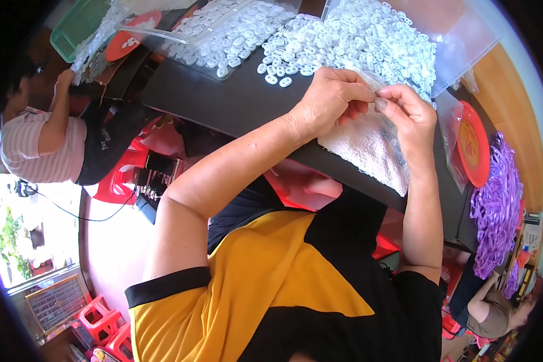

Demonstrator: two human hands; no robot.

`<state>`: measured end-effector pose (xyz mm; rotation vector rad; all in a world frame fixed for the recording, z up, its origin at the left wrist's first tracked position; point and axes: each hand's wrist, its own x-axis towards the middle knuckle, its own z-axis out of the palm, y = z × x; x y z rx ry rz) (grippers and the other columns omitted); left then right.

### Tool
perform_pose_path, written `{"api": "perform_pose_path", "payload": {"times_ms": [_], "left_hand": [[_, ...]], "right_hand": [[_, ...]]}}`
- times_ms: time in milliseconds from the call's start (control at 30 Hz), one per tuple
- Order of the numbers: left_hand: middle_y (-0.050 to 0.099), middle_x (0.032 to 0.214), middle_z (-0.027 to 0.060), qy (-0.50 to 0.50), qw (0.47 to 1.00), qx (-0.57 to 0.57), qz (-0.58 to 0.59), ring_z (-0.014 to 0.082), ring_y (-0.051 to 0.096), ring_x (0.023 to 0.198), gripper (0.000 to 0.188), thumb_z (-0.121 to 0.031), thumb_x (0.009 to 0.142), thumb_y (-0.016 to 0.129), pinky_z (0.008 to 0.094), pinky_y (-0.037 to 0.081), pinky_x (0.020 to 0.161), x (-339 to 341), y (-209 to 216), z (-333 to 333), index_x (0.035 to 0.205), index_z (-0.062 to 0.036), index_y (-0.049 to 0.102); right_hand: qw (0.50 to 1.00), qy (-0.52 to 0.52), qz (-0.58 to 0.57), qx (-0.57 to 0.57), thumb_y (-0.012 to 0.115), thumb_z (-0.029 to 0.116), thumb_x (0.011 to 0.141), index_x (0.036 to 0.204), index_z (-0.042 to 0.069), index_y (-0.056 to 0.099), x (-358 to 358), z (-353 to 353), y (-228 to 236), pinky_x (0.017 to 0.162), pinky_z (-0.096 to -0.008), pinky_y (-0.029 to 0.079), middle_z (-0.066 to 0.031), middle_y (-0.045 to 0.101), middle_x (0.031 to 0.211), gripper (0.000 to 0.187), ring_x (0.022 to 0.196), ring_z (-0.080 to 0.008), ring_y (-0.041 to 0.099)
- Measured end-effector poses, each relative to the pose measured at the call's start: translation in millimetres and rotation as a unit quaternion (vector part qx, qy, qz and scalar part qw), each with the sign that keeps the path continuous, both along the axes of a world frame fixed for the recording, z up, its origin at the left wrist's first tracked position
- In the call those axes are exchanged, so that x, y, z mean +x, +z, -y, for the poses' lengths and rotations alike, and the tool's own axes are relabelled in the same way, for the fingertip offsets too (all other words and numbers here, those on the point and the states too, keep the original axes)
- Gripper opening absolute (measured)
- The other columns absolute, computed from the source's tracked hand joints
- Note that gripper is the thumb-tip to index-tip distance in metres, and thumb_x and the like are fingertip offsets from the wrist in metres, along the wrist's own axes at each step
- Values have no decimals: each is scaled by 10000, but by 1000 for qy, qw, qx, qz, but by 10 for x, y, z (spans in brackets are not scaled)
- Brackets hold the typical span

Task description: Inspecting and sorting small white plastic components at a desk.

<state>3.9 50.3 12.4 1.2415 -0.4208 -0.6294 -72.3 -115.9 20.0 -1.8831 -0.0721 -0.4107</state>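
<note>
My left hand (335, 99) and my right hand (411, 114) meet fingertip to fingertip above the table. Both are closed in a pinch. Whatever lies between the fingertips is too small to make out. Below them a white textured cloth (371, 151) covers the table's near edge. Just beyond my hands spreads a big heap of small white oval pieces (368, 36), each with two holes. A few loose ones lie at the heap's left side.
A clear plastic tray (181, 37) holds more white pieces at the back left of the dark table (223, 99). An orange-red plate (473, 145) and a bunch of purple ribbons (495, 199) are at the right. Another person (45, 142) works at left; one more (489, 314) sits at lower right.
</note>
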Motion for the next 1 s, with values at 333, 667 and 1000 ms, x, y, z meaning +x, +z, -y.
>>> {"api": "perform_pose_path", "payload": {"times_ms": [333, 667, 1000], "left_hand": [[651, 710, 15, 181, 904, 208, 326, 91, 591, 663, 115, -98, 775, 669, 254, 469, 582, 565, 15, -390, 855, -27, 713], [612, 814, 90, 108, 704, 328, 621, 293, 609, 821, 140, -122, 734, 654, 401, 490, 728, 822, -72, -104, 861, -83, 698], [572, 867, 103, 73, 680, 370, 629, 313, 576, 908, 136, -176, 752, 699, 418, 488, 764, 761, -132, -281, 836, -81, 652]], "right_hand": [[992, -22, 24, -122, 630, 48, 857, 914, 18, 604, 147, 134, -135, 630, -227, 427, 0, 586, 736, 69, 686, -60, 531], [982, -43, 33, -181, 579, 21, 781, 874, 50, 606, 159, 152, -164, 624, -339, 472, -108, 635, 773, 101, 682, -249, 627], [967, -52, 65, -240, 561, 26, 783, 853, 53, 594, 125, 111, -162, 636, -382, 476, -99, 641, 804, 81, 729, -298, 628]]}}
